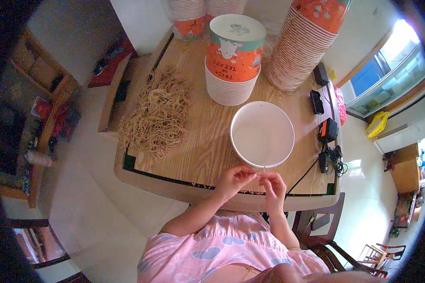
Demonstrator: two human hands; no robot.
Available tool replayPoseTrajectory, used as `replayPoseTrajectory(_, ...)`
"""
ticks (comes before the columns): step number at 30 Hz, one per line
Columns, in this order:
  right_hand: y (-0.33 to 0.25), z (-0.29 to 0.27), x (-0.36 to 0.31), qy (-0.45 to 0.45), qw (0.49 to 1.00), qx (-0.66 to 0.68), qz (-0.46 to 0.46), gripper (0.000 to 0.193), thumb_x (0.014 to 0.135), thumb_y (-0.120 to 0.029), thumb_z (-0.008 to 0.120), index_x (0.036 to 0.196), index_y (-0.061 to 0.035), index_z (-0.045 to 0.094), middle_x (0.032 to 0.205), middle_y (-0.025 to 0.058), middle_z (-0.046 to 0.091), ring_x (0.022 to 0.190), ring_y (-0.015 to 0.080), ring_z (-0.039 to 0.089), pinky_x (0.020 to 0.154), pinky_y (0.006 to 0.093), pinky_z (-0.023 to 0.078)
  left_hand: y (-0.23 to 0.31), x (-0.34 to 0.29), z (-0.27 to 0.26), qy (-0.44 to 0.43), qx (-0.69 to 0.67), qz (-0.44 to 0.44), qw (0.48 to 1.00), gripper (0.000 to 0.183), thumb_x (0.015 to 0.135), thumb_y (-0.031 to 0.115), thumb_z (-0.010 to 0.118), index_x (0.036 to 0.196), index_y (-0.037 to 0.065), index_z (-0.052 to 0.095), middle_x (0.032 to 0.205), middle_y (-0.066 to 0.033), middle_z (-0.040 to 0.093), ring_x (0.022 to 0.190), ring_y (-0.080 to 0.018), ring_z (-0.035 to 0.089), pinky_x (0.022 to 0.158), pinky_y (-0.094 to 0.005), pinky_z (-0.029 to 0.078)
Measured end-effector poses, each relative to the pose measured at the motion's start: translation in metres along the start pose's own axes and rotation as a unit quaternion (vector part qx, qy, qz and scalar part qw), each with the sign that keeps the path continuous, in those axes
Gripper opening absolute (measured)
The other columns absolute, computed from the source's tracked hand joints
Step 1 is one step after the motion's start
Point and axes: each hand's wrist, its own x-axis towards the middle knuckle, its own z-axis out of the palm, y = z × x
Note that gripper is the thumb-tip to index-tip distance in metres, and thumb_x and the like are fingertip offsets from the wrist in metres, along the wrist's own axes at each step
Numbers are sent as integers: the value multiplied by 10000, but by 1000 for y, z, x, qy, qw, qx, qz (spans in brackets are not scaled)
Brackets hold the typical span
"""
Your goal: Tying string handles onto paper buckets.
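Note:
A white paper bucket point(262, 134) stands before me on the wooden table, its open mouth turned up. A small hole shows in its far rim. At its near rim both hands meet, thumbs and fingertips pinched together. My left hand point(239, 179) and my right hand point(272, 183) hold a thin, light cord point(259, 174) between them; its ends are too small to make out. To the left lies a loose heap of tan cords point(157, 113). Behind the bucket rises a stack of upside-down paper buckets point(233, 61), orange and teal with a printed pattern.
A tall leaning stack of nested buckets point(301, 47) stands at the back right, and wrapped stacks point(190, 16) at the back left. Along the table's right edge lie a black power adapter point(327, 129) and coiled cables point(336, 158). A dark wooden chair point(327, 224) is at my right.

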Motion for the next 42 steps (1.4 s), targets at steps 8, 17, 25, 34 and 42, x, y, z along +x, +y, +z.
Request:
replayPoseTrajectory(8,0,0,0,8,999,27,-13,85,848,-4,492,926,-14,526,836,29,564,756,110,541,684,232,443,2,1,0,-14,5,-1,1000,123,777,84,654,885,37,618,860,-20,627,801,-101,577,751,-233,468)
replayPoseTrajectory(17,-10,1,-5,16,998,-41,52,45,832,-65,570,812,-30,552,685,-52,480,613,28,407,532,175,317,0,1,5,20,97,53,994,134,757,112,675,869,43,652,759,12,623,660,-38,522,597,-199,445)
replayPoseTrajectory(25,-7,0,-10,-23,997,-66,27,53,842,-29,542,881,-1,564,793,4,565,717,78,526,635,208,436,-5,7,16,-11,-24,26,999,154,762,138,683,883,46,660,758,24,627,641,-29,512,571,-193,434)
replayPoseTrajectory(34,-22,12,14,3,994,-76,-78,121,845,-57,520,918,18,581,873,26,562,831,114,524,775,222,402,5,0,16,-12,-38,-1,999,133,812,115,611,921,45,644,826,2,631,756,-49,553,670,-195,456)
replayPoseTrajectory(42,-26,22,18,38,994,96,27,40,827,-40,559,807,-10,576,764,2,581,721,83,530,669,214,421,21,-6,14,-69,-115,-78,988,192,840,145,559,995,35,592,933,-20,608,866,-84,558,756,-232,462)
